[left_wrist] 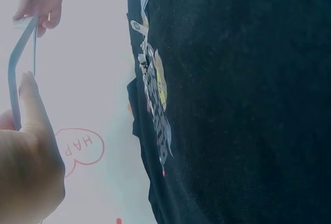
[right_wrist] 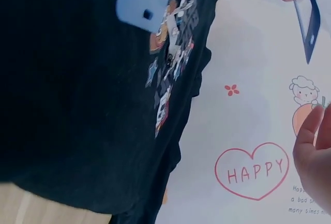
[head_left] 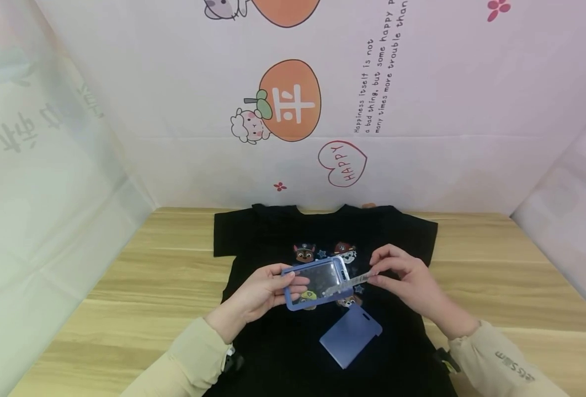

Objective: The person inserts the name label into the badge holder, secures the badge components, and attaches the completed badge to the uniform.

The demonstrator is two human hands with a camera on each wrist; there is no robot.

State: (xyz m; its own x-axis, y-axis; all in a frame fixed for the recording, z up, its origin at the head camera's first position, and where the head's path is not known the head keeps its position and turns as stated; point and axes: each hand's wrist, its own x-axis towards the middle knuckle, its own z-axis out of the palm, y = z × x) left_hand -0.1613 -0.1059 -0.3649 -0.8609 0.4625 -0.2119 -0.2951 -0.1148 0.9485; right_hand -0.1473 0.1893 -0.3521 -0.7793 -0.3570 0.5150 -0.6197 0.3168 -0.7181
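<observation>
L hand [head_left: 265,289] part-closed, pinching blue holder [head_left: 321,275], R hand [head_left: 403,278] pinching clear strip [head_left: 355,282], holder btwn both

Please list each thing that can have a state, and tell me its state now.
Blue frame: held up above the shirt by the left hand, tilted.
Thin clear strip: pinched by the right hand; whether it touches the frame, I cannot tell.
Blue panel: lying on the shirt, apart from the frame.
Black T-shirt: spread out, print facing up.
</observation>
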